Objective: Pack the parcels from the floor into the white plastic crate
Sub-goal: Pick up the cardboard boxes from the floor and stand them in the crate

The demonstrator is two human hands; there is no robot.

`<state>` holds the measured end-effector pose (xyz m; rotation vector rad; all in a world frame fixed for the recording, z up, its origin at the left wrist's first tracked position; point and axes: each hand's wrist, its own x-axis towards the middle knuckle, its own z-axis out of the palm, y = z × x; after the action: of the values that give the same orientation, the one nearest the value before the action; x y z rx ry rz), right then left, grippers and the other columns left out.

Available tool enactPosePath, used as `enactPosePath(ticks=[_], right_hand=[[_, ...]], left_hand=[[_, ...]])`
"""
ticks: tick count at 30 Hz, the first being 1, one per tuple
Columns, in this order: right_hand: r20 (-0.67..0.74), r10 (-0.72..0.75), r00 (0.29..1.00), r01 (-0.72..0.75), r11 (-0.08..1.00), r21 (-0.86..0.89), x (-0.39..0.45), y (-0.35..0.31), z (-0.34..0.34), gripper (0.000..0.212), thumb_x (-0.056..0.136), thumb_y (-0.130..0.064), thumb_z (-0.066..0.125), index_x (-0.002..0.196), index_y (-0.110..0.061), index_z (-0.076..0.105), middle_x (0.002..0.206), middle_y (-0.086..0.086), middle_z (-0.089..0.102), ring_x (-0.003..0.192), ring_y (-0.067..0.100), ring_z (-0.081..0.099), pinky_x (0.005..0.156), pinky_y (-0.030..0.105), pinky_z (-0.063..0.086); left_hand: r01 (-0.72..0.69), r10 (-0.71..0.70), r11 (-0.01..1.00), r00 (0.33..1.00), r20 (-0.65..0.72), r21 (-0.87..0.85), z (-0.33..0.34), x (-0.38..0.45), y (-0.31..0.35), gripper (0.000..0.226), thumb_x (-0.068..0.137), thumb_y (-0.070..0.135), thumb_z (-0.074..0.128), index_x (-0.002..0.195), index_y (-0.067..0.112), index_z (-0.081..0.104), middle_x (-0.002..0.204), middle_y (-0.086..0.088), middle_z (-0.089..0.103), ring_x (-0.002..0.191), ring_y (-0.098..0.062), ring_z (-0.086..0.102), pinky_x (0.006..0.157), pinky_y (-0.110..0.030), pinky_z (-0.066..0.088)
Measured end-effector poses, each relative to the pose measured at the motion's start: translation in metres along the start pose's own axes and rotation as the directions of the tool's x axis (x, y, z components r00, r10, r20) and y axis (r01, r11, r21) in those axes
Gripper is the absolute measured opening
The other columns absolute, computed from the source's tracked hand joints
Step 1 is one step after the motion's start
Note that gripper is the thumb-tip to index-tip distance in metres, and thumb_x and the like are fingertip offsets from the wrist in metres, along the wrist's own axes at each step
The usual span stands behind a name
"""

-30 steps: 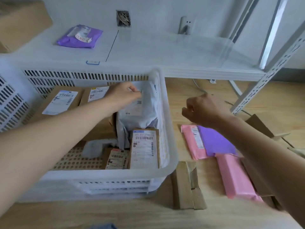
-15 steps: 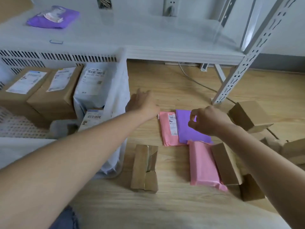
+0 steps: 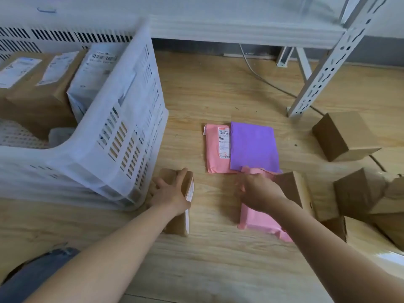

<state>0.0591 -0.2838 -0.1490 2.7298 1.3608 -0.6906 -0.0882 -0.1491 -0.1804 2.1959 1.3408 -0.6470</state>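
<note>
The white plastic crate point(image 3: 122, 136) stands on the floor at the left and holds brown boxes point(image 3: 32, 92) and a white poly bag point(image 3: 91, 73). Just right of its near corner lies a small brown box point(image 3: 177, 225) with a label on its side. My left hand point(image 3: 169, 193) lies over it, thumb on the right edge and fingers down the left side. My right hand point(image 3: 260, 193) curls its fingers round the top edge of a pink mailer point(image 3: 260, 224) on the floor. Beyond lie another pink mailer point(image 3: 215, 149) and a purple mailer point(image 3: 253, 145).
Several brown cardboard boxes sit at the right, one close to my right wrist point(image 3: 293, 186), others further out point(image 3: 345, 136) point(image 3: 358, 191). A white shelf rack leg point(image 3: 323, 68) and a grey cable point(image 3: 262, 77) lie behind the mailers. My knee point(image 3: 32, 272) shows at the bottom left.
My left hand left the crate and came down onto the small brown box. My right hand dropped from above the purple mailer to the near pink mailer's top edge.
</note>
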Motion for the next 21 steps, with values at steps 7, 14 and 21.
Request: enactPosePath(ticks=[7, 14, 21], right_hand=[[0.063, -0.107, 0.992, 0.1, 0.99, 0.104, -0.013, 0.01, -0.01, 0.047, 0.091, -0.019, 0.044, 0.136, -0.031, 0.036, 0.121, 0.008, 0.056, 0.105, 0.026, 0.055, 0.074, 0.028, 0.041], [0.023, -0.021, 1.0, -0.006, 0.578, 0.816, -0.025, 0.0, -0.065, 0.054, 0.091, -0.037, 0.051, 0.131, -0.061, 0.026, 0.107, 0.006, 0.059, 0.09, 0.015, 0.06, 0.057, 0.012, 0.044], [-0.151, -0.082, 0.985, 0.163, 0.172, 0.972, -0.025, -0.045, -0.107, 0.049, 0.092, -0.028, 0.051, 0.11, -0.073, 0.04, 0.104, -0.024, 0.067, 0.088, 0.008, 0.066, 0.065, 0.032, 0.056]], left_hand=[[-0.175, 0.274, 0.875, 0.947, 0.164, -0.451, -0.058, -0.009, 0.012, 0.097, 0.074, 0.018, 0.07, 0.135, 0.061, 0.007, 0.149, -0.011, 0.019, 0.125, -0.03, 0.035, 0.099, -0.041, 0.04], [-0.404, 0.519, 0.666, 0.855, 0.001, -0.627, -0.122, -0.034, 0.046, 0.097, 0.082, 0.014, 0.063, 0.131, 0.068, -0.001, 0.151, 0.009, 0.019, 0.126, -0.022, 0.037, 0.095, -0.036, 0.042], [-0.575, 0.726, 0.432, 0.679, -0.11, -0.695, -0.191, -0.053, 0.027, 0.082, 0.092, 0.006, 0.051, 0.125, 0.07, 0.013, 0.153, 0.022, 0.012, 0.134, -0.007, 0.026, 0.095, -0.019, 0.031]])
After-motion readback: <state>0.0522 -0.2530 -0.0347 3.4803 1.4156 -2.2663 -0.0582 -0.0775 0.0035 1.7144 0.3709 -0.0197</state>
